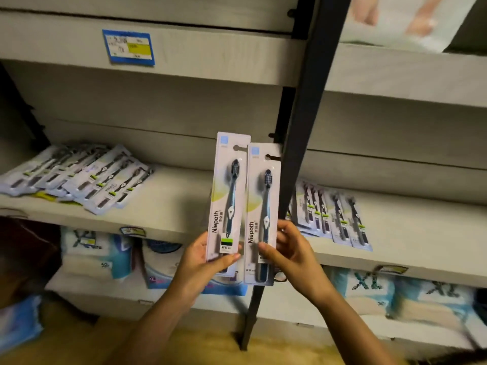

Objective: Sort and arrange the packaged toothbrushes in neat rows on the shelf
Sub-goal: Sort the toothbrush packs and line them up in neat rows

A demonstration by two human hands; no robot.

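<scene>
l hand (203, 262) grips the bottom of one toothbrush pack (228, 196), thumb across its front. r hand (288, 248) pinches the lower part of a second pack (261, 219). both packs upright, side by side, edges overlapping, held near, in front of the shelf (171, 201). far left on it: loose fanned pile of packs (79, 177). right, past the black post (303, 127): tidier row of packs (334, 214). xl bags (366, 284) on the level below.
</scene>
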